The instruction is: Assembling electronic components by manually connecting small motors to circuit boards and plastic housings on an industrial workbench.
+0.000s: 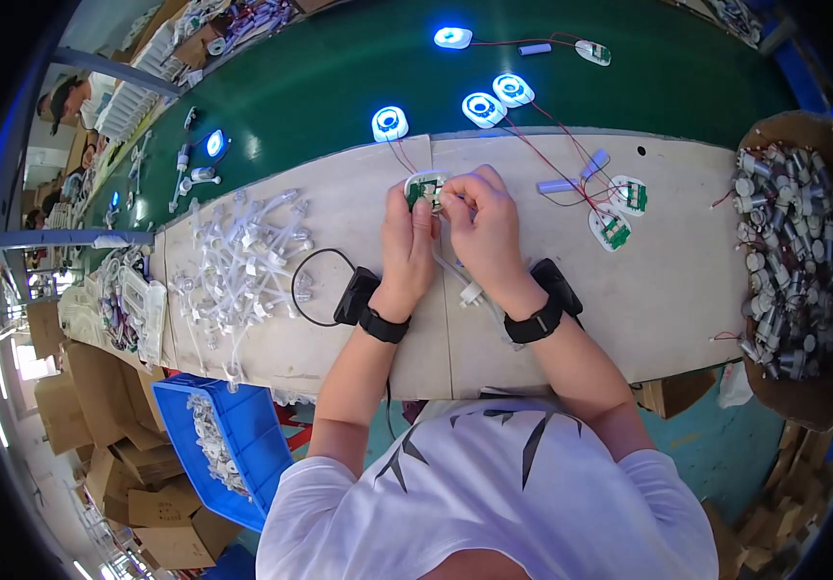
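At the right end of the wooden bench (648,319) an open cardboard box (803,130) is heaped with small grey motors (789,251), and below the near left corner a blue crate (242,425) holds white plastic parts. Both hands, left hand (409,253) and right hand (486,232), are pinched together on a small green circuit board (426,189) near the far edge, where the bench meets the green belt (339,68). Bare wood lies between the hands and the box.
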A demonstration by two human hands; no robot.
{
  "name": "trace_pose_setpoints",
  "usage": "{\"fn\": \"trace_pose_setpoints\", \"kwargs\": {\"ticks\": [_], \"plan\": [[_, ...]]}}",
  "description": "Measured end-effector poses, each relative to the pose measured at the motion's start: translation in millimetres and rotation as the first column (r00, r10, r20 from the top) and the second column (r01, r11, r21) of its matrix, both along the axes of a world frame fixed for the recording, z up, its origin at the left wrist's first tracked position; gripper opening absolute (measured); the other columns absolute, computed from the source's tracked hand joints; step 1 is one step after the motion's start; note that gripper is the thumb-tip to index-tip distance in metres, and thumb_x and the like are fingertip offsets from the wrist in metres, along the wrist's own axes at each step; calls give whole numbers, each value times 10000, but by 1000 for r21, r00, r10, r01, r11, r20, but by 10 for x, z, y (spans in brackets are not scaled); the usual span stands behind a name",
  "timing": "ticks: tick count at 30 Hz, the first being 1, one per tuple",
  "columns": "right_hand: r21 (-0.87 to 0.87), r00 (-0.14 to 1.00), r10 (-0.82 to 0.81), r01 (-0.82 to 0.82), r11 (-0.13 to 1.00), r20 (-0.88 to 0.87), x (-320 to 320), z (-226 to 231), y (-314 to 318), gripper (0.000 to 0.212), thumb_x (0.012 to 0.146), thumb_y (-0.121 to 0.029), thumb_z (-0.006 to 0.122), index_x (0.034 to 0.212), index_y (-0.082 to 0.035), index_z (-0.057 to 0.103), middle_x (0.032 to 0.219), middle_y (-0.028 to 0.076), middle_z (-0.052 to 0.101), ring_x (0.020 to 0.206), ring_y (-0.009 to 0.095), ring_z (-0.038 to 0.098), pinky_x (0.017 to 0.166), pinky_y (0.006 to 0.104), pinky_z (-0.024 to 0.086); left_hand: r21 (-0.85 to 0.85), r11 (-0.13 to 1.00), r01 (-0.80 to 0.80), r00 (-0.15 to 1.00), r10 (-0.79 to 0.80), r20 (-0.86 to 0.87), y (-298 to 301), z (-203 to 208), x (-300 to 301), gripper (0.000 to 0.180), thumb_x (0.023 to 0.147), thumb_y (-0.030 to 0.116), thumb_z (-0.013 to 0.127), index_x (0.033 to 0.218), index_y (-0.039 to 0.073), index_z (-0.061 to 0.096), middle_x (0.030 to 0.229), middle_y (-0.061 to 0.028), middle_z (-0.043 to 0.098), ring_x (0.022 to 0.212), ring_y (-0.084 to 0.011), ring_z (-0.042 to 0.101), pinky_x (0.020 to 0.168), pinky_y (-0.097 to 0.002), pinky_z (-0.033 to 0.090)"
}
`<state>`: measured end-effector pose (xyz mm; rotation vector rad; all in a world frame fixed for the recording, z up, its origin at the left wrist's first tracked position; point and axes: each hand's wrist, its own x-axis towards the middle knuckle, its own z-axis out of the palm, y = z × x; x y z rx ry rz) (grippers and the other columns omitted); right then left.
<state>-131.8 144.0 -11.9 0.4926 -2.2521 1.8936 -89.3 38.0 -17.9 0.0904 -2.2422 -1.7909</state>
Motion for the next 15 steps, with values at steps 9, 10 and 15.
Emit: {"fn": "trace_pose_setpoints", "kwargs": {"ticks": [9, 10, 15], "plan": [[24, 995, -21, 24, 999, -101, -33, -64, -25, 31, 803, 29, 561, 789, 3, 567, 767, 74, 502, 579, 149, 520, 526, 255, 420, 239, 971, 16, 1000, -16, 0, -15, -5, -34, 183, 980, 171, 355, 1089, 40, 422, 862, -23, 512, 617, -66, 439, 530, -204, 366], [-1, 996, -23, 23, 1000, -87, -48, -63, -35, 25, 784, -8, 580, 767, -25, 572, 751, 72, 513, 615, 209, 529, 543, 316, 415, 237, 971, 17, 1000, -17, -2, -27, 8, -38, 183, 980, 171, 355, 1089, 40, 422, 862, -23, 512, 617, -66, 439, 530, -204, 366], [-24, 1000, -7, 8, 1000, 11, -36, -46, -22, 30, 763, -65, 613, 746, -64, 588, 740, 57, 530, 660, 257, 539, 578, 376, 403, 277, 961, -10, 1000, 4, 20, -20, -17, -45, 197, 981, 184, 356, 1092, 30, 409, 884, -38, 533, 601, -66, 460, 515, -195, 368]]}}
